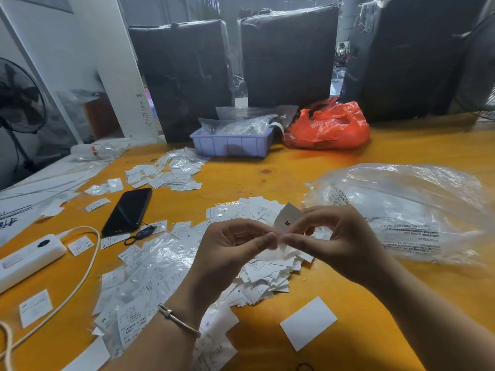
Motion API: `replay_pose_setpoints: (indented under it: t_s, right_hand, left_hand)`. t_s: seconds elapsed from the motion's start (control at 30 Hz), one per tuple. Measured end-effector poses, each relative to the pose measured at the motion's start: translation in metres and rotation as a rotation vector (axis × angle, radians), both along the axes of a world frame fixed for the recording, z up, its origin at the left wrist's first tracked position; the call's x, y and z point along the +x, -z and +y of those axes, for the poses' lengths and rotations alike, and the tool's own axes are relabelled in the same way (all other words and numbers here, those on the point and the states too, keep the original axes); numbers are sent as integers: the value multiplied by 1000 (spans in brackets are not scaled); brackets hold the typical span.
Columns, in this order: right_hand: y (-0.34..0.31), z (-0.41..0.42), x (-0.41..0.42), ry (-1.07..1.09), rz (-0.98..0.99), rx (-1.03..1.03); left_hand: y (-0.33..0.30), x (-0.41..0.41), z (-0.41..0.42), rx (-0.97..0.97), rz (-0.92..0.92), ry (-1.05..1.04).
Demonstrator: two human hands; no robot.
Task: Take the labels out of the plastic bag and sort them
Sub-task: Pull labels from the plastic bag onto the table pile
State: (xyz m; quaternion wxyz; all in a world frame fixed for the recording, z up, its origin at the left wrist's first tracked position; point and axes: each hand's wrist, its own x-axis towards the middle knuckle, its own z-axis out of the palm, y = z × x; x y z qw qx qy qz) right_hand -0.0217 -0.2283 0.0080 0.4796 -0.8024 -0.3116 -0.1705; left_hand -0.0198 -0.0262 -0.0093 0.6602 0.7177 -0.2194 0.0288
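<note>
Orange counter (334, 167) carries everything. Three black wrapped bales (289, 54) stand at far edge. Large clear plastic bag (401, 210) lies at right, just beyond your right hand (334, 236). Red bag (326, 127) sits far, beside purple tray (230, 144). Loose labels (262, 274) heaped at centre under your hands; smaller sleeved heap further left. Black phone (128, 210) lies left. Both grips clenched on one item: left hand (227, 245) and right hand pinch single label (288, 216), marked M, held above heap.
</note>
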Motion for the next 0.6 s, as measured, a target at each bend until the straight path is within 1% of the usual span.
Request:
replay_pose_setpoints:
  t_s: [0.1,0.23,0.33,0.43,0.5,0.57,0.6]
  right_hand:
    - [1,-2,2,24,19,29]
    - [2,-1,1,19,42,-10]
    - [1,-2,1,10,65,2]
    - [-4,-6,1,72,7,162]
    - [-8,-8,0,99,-32,331]
    - [-10,-9,-2,33,-8,527]
    - [-11,-9,-4,0,-1,571]
  left_hand:
    - [-1,-2,-1,47,-35,2]
    - [0,-3,-2,121,-84,-19]
    - [0,-3,-2,134,-110,5]
    - [0,-3,-2,116,-98,-16]
    - [0,-4,-2,112,-99,-26]
    - [0,-4,-2,117,-108,-24]
    - [0,-5,-2,115,-111,-21]
